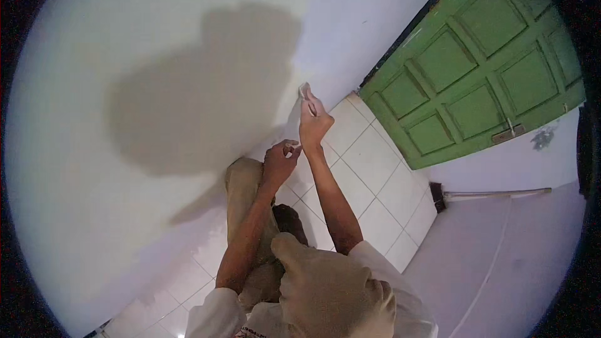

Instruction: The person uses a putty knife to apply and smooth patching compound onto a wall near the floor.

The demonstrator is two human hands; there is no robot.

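My right hand [316, 124] reaches up to the pale wall [169, 19], its fingers closed on a small whitish piece [304, 91] held against or very near the surface. What that piece is made of, I cannot make out. Lower and to the left, my left hand [279, 166] is curled, thumb and fingers drawn together. A small white bit [292, 144] shows at its fingertips, too small to name. The left hand sits close to the right wrist, above my bent knee [244, 178] in tan trousers.
A green panelled door [469, 69] with a metal handle [509, 131] stands at the upper right. White floor tiles [366, 169] lie below. A broom [438, 197] with a long handle rests by the right-hand wall. Large shadows fall on the wall before me.
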